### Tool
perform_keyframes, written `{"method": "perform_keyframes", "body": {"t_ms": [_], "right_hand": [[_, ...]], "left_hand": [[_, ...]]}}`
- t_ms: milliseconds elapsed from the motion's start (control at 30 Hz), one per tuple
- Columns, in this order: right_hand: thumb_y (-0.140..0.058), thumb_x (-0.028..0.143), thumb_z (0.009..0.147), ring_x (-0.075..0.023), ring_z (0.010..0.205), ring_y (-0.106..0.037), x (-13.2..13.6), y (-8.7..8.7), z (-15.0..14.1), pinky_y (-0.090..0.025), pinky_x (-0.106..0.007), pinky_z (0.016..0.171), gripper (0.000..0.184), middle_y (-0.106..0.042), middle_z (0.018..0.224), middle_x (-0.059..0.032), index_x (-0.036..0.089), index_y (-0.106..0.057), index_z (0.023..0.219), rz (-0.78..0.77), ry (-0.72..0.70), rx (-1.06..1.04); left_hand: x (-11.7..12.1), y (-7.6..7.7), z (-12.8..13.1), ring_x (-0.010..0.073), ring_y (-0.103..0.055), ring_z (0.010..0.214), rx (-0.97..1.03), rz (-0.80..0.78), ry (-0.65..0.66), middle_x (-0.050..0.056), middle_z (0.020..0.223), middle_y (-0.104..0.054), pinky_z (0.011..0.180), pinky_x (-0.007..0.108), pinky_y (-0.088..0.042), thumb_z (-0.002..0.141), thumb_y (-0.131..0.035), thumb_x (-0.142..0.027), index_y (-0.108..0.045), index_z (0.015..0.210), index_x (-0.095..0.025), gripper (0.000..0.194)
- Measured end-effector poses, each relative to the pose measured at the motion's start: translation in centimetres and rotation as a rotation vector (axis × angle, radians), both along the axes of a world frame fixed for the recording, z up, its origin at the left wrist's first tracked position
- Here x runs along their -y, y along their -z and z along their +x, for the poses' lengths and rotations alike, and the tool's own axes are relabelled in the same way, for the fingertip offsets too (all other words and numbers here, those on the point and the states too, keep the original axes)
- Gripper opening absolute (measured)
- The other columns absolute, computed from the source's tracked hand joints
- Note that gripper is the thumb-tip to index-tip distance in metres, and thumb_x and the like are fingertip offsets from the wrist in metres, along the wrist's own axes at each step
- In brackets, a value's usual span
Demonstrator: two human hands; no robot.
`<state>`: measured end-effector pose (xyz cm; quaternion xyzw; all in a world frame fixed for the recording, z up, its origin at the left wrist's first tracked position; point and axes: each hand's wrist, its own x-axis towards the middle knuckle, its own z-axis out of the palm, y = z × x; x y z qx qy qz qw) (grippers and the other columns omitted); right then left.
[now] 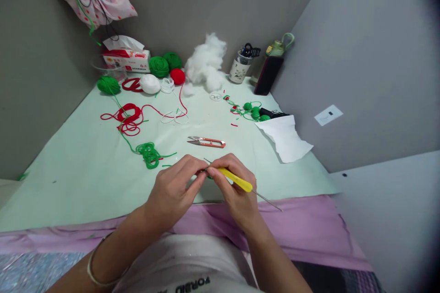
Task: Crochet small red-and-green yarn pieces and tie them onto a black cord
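Observation:
My right hand [237,187] is closed around a crochet hook [237,179] with a yellow handle, its metal shaft sticking out toward the lower right. Fingertips of my left hand [173,187] pinch a small green yarn piece [209,176], mostly hidden between both hands. The two hands nearly touch near the table's front edge. Just beyond them lie orange-handled thread snips [206,142]. A loose tangle of green yarn [148,154] rests left of the snips, with short green and red snippets close by.
Red yarn [129,116], green balls [158,67], a white ball [150,84] and white stuffing [206,64] line the back, beside a tissue box [127,61]. At right are a cup [239,69], a phone [269,75] before a bottle, small green crocheted pieces [255,112] and white paper [285,137].

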<state>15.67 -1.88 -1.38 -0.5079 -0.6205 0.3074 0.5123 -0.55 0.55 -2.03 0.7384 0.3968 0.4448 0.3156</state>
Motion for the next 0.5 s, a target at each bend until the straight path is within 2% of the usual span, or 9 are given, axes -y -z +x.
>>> {"method": "perform_keyframes", "body": {"t_ms": [33,133,267,367,433,500], "right_hand": [[-0.068,0.024,0.09,-0.0157,0.079,-0.06,0.0,-0.09,0.09,-0.045,-0.029,0.072,0.002,-0.065,0.084,-0.0009,0.024,-0.069,0.089,-0.013,-0.025,-0.005],[-0.07,0.02,0.088,-0.0163,0.087,-0.062,0.15,-0.24,0.31,-0.047,-0.029,0.077,0.011,-0.066,0.093,-0.0013,0.026,-0.069,0.097,-0.058,-0.083,-0.069],[-0.066,0.019,0.09,-0.0158,0.086,-0.062,0.41,-0.28,0.37,-0.048,-0.028,0.076,0.01,-0.064,0.093,-0.0017,0.025,-0.071,0.095,-0.116,-0.068,-0.196],[-0.066,0.019,0.089,-0.015,0.083,-0.062,0.37,-0.35,0.3,-0.048,-0.026,0.073,0.008,-0.065,0.09,-0.0016,0.024,-0.072,0.092,-0.137,-0.052,-0.235],[-0.066,0.019,0.089,-0.0144,0.081,-0.062,0.31,-0.4,0.25,-0.048,-0.026,0.072,0.007,-0.065,0.087,-0.0012,0.023,-0.072,0.089,-0.144,-0.044,-0.24],[-0.066,0.021,0.089,-0.0144,0.08,-0.062,0.29,-0.42,0.22,-0.049,-0.026,0.071,0.007,-0.065,0.086,-0.0013,0.023,-0.073,0.089,-0.152,-0.045,-0.238]], "left_hand": [[-0.06,-0.14,-0.08,0.0192,-0.067,0.08,0.045,-0.049,-0.012,0.004,0.085,-0.073,0.075,0.029,-0.051,0.087,-0.064,-0.018,-0.072,0.092,-0.024,0.011],[-0.21,-0.69,-0.18,0.0174,-0.068,0.074,0.205,-0.273,-0.015,0.002,0.084,-0.074,0.073,0.027,-0.053,0.087,-0.067,-0.024,-0.073,0.09,-0.022,0.007],[-0.17,-1.03,-0.03,0.0145,-0.068,0.07,0.303,-0.515,0.066,0.001,0.082,-0.072,0.073,0.026,-0.055,0.091,-0.063,-0.03,-0.07,0.092,-0.021,0.011],[0.16,-0.87,0.33,0.015,-0.069,0.08,0.338,-0.553,0.081,0.001,0.089,-0.071,0.077,0.026,-0.055,0.087,-0.068,-0.027,-0.066,0.098,-0.022,0.012],[0.45,-0.74,0.56,0.0153,-0.068,0.083,0.336,-0.516,0.061,0.001,0.091,-0.07,0.078,0.026,-0.055,0.084,-0.071,-0.023,-0.064,0.1,-0.022,0.018],[0.64,-0.65,0.66,0.0151,-0.068,0.081,0.335,-0.473,0.056,0.0,0.089,-0.07,0.078,0.026,-0.055,0.085,-0.069,-0.022,-0.063,0.097,-0.022,0.014]]}}
